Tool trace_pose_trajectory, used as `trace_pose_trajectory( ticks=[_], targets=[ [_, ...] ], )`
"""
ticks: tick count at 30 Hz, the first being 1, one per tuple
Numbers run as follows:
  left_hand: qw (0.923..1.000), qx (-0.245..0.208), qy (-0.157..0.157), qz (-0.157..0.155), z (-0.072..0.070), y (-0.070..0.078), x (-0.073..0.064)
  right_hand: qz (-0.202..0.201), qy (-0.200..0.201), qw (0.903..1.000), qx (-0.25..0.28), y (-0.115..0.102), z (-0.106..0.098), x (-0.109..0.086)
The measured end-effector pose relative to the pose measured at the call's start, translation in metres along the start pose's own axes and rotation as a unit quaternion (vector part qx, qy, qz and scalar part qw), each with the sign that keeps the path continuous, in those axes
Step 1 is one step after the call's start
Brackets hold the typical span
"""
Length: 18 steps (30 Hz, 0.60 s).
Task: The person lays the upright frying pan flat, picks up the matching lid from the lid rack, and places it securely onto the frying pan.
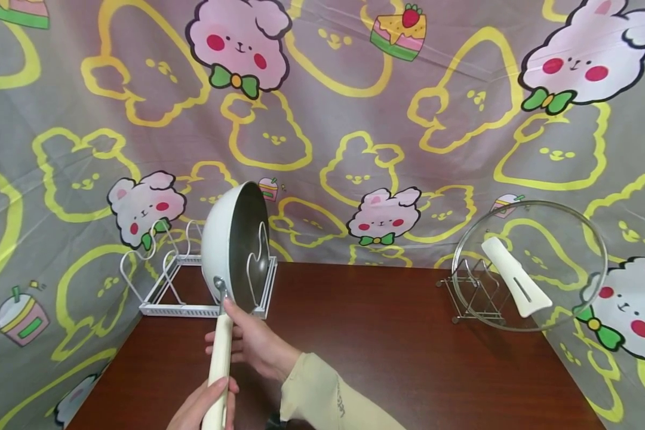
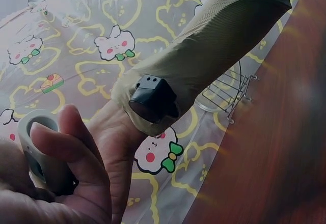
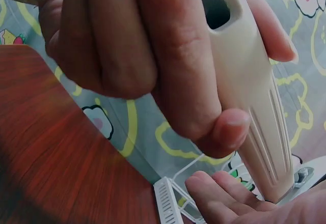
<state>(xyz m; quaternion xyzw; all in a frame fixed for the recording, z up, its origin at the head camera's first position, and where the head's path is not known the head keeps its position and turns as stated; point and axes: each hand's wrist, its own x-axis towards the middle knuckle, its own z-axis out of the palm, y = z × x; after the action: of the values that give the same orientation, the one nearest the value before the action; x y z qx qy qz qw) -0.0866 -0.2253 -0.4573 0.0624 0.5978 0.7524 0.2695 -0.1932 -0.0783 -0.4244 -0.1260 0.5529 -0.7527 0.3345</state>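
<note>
A wok (image 1: 215, 239), white outside and dark inside, stands on edge among the wire dividers of a white pan rack (image 1: 180, 311). One divider loop shows in front of its dark inside. Its cream handle (image 1: 220, 352) points down toward me. My left hand (image 1: 196, 408) grips the handle's far end, fingers curled round it in the left wrist view. Nearer the pan, my right hand (image 1: 260, 346) holds the handle, thumb along the top and fingers passing behind. In the right wrist view the handle's hanging hole (image 3: 216, 10) shows beside the left hand's fingers.
At the right, a glass lid (image 1: 561, 319) with a cream grip (image 1: 516, 276) leans upright in a small wire rack (image 1: 475, 313). Both racks stand on a dark red-brown table (image 1: 365, 334). A patterned cloth (image 1: 322, 119) hangs behind and at the sides.
</note>
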Motion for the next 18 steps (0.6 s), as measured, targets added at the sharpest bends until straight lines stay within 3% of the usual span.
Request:
trace_pose_trajectory(
  ticks=[10,18],
  targets=[
    [0.9998,-0.007,-0.017,-0.004,-0.0021,0.0009,0.001,-0.001,-0.014,0.9994,0.032,-0.0035,0.0041,0.0032],
    [0.9998,-0.004,-0.018,0.002,-0.0022,-0.0004,0.0017,-0.008,0.008,0.9991,0.041,-0.0012,0.0079,0.0063]
  ],
)
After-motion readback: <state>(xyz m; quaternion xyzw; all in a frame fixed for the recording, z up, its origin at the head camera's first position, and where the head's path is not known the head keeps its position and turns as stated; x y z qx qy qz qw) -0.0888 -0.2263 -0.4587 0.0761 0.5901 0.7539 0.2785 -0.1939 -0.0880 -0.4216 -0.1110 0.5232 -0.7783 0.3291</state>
